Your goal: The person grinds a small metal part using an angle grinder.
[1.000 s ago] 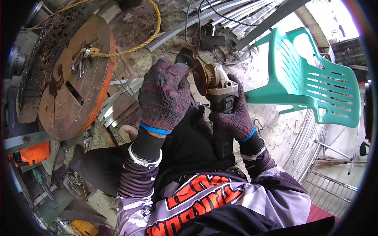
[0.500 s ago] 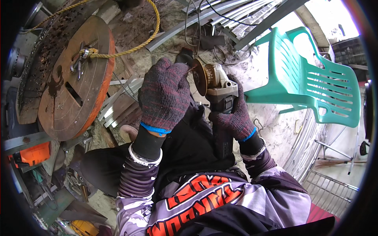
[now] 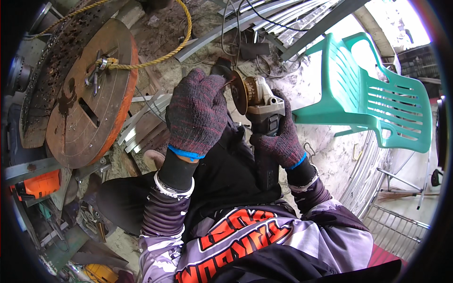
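Large red capitals [image 3: 247, 247], edged in black, run in slanting lines across the person's purple-grey shirt [image 3: 304, 240].

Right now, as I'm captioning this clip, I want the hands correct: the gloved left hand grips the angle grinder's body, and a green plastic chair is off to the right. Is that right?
Not quite: the head view shows the gloved right hand gripping the body of the angle grinder, not the left. The green plastic chair is indeed off to the right.

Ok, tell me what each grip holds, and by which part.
Right grip: the angle grinder, by its body behind the head. Left grip: seemingly a thin piece, too hidden to tell where.
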The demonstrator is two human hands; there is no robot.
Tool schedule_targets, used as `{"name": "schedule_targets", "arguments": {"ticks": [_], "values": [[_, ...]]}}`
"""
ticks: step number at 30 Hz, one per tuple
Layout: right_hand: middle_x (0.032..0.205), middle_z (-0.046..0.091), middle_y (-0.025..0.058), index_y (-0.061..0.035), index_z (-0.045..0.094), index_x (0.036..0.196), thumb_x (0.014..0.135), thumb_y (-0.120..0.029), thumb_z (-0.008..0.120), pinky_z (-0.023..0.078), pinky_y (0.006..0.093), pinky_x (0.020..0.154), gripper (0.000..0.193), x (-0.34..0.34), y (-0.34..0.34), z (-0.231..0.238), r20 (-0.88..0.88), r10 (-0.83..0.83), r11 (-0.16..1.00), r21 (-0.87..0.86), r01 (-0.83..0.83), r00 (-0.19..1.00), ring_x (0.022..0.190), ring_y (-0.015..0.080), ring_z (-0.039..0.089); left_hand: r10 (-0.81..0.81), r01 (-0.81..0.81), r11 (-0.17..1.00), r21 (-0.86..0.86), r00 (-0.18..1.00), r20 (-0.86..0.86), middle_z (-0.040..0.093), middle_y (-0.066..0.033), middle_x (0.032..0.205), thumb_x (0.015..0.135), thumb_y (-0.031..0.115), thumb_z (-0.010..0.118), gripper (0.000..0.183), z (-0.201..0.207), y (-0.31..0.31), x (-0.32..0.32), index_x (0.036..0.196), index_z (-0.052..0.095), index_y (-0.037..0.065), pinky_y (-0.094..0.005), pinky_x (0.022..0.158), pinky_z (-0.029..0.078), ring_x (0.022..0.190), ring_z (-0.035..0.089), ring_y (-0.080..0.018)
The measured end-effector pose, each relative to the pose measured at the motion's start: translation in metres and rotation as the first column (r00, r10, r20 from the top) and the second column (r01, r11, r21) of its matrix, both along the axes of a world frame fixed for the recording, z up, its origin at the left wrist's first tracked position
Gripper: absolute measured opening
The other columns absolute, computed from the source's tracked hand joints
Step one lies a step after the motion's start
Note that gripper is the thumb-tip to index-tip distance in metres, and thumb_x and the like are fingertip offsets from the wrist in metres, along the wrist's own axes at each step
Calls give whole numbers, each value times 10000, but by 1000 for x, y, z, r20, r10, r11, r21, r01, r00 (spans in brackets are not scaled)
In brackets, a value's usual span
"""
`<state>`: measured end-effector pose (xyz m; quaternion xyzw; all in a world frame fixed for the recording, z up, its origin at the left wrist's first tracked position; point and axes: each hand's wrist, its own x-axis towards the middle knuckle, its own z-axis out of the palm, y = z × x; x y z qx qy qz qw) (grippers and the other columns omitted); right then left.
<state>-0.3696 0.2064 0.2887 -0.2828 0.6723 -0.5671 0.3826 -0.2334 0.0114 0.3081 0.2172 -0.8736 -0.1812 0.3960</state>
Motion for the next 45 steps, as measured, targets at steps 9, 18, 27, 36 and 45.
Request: {"name": "schedule_targets", "arguments": {"ticks": [9,18,27,36,45], "values": [[1337,584,166,-160,215,1648,698,26,793,534,382,998,1127,5,-2,5,9,-83,997,6,83,997,1178,246,617,-27,28,996,82,999,-21,716,-174,933,888,-34,672,168,10,-5,15,1034,734,21,-422,853,575,918,703,-369],[1400,562,152,-115,259,1631,663,32,791,544,389,1003,1114,3,4,0,0,-147,988,-42,146,989,1229,251,606,-109,349,428,834,936,-335,735,-54,978,959,-25,661,174,20,2,47,1125,710,-7,-297,881,566,896,679,-140],[1399,566,152,-118,281,1624,653,15,798,526,401,1037,1108,4,3,-4,16,-134,990,-41,135,991,1241,258,598,-96,374,393,840,925,-367,744,-67,989,953,-35,661,186,21,4,47,1132,708,-11,-312,909,568,926,692,-154],[1390,573,146,-121,271,1628,665,5,809,523,399,1036,1110,2,6,-3,-21,-126,991,-54,125,992,1236,251,598,-118,267,525,808,963,-241,757,-55,1013,955,-19,707,182,18,1,47,1135,724,-2,-286,890,571,923,697,-125],[1355,591,144,-119,237,1644,682,-28,824,513,399,1043,1130,5,4,0,-28,-106,993,-61,105,994,1212,244,607,-102,144,879,454,988,-116,731,-60,984,927,22,724,192,15,0,36,1118,744,20,-319,839,556,912,695,-164]]}}
